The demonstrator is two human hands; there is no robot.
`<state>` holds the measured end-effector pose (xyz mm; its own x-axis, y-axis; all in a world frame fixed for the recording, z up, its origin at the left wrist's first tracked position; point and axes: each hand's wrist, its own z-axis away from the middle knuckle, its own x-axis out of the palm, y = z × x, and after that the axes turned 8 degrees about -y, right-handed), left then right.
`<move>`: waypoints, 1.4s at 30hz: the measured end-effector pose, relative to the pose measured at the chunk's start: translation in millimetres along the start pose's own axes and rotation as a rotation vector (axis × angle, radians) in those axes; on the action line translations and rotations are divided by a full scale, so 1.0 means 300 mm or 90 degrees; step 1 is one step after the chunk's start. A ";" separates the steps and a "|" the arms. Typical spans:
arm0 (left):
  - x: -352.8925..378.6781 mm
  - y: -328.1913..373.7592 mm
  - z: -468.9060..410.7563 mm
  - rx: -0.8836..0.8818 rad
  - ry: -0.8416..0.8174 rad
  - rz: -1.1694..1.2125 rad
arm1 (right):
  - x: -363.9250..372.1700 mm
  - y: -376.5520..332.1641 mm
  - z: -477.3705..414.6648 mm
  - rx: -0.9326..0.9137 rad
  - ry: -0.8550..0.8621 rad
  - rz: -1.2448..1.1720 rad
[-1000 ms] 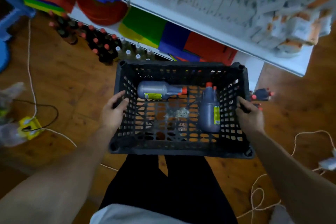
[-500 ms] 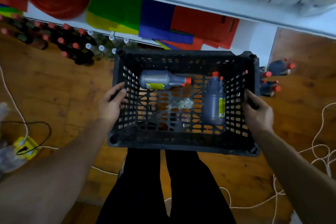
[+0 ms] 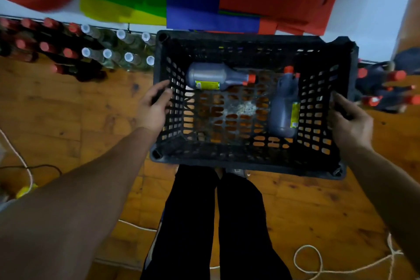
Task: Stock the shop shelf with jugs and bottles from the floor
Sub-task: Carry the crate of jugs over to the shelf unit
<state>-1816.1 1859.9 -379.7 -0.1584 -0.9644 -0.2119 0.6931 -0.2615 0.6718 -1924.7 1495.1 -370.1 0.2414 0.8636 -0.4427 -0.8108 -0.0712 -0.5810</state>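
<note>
Inside the crate [image 3: 250, 160] both hands [image 3: 153, 107] [image 3: 351, 120] grip lie two jugs [image 3: 213, 76] [image 3: 284, 109].

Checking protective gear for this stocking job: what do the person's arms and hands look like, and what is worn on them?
The left forearm and right forearm are bare as far as the view shows, with no sleeves in sight. The left hand and right hand wear no gloves; no watch, ring or wristband shows. Below, the legs are in plain black trousers.
</note>
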 end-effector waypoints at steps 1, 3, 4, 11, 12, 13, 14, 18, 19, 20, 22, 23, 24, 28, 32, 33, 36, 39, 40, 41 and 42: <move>0.004 -0.008 -0.019 0.006 0.007 0.003 | 0.012 0.001 -0.014 0.002 0.000 -0.005; 0.011 -0.022 -0.056 0.015 0.019 0.012 | 0.036 0.003 -0.045 0.004 0.000 -0.014; 0.017 -0.028 -0.074 0.018 0.023 0.014 | 0.044 0.003 -0.059 0.000 -0.001 -0.018; 0.046 -0.076 -0.204 0.048 0.027 0.016 | 0.089 0.045 -0.160 -0.013 0.017 -0.034; 0.050 -0.084 -0.222 0.053 0.025 0.011 | 0.093 0.053 -0.175 -0.016 0.023 -0.037; 0.053 -0.092 -0.237 0.057 0.025 0.008 | 0.096 0.061 -0.187 -0.017 0.028 -0.041; 0.056 -0.098 -0.251 0.061 0.026 0.006 | 0.100 0.068 -0.197 -0.019 0.030 -0.047; 0.084 -0.110 -0.287 0.079 0.041 0.005 | 0.113 0.105 -0.218 -0.016 0.038 -0.063; 0.091 -0.113 -0.296 0.084 0.046 0.006 | 0.118 0.113 -0.220 -0.018 0.039 -0.069; 0.097 -0.115 -0.304 0.086 0.047 0.005 | 0.121 0.119 -0.224 -0.018 0.042 -0.073; 0.109 -0.122 -0.317 0.083 0.038 0.004 | 0.123 0.123 -0.231 -0.014 0.045 -0.086; 0.113 -0.126 -0.322 0.081 0.032 0.003 | 0.122 0.122 -0.234 -0.013 0.043 -0.090; 0.118 -0.129 -0.326 0.080 0.030 0.003 | 0.121 0.121 -0.237 -0.016 0.041 -0.089; 0.140 -0.123 -0.329 0.081 0.041 0.009 | 0.117 0.128 -0.258 -0.016 0.050 -0.078; 0.148 -0.131 -0.326 0.088 0.042 0.005 | 0.119 0.138 -0.264 -0.019 0.048 -0.072; 0.150 -0.134 -0.326 0.095 0.046 0.000 | 0.120 0.138 -0.264 -0.019 0.047 -0.076; 0.158 -0.138 -0.328 0.103 0.055 -0.015 | 0.120 0.141 -0.274 -0.009 0.044 -0.079; 0.163 -0.144 -0.331 0.105 0.058 -0.032 | 0.118 0.154 -0.288 -0.009 0.054 -0.065; 0.164 -0.147 -0.328 0.105 0.059 -0.039 | 0.118 0.159 -0.290 -0.011 0.053 -0.064; 0.165 -0.153 -0.326 0.106 0.061 -0.046 | 0.119 0.165 -0.291 -0.011 0.050 -0.063; 0.168 -0.158 -0.321 0.107 0.057 -0.050 | 0.119 0.170 -0.293 -0.010 0.044 -0.063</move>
<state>-1789.3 1827.5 -490.7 -0.1387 -0.9353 -0.3256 0.5528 -0.3459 0.7582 -1910.6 1478.3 -475.6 0.3566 0.8304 -0.4281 -0.7726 0.0045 -0.6348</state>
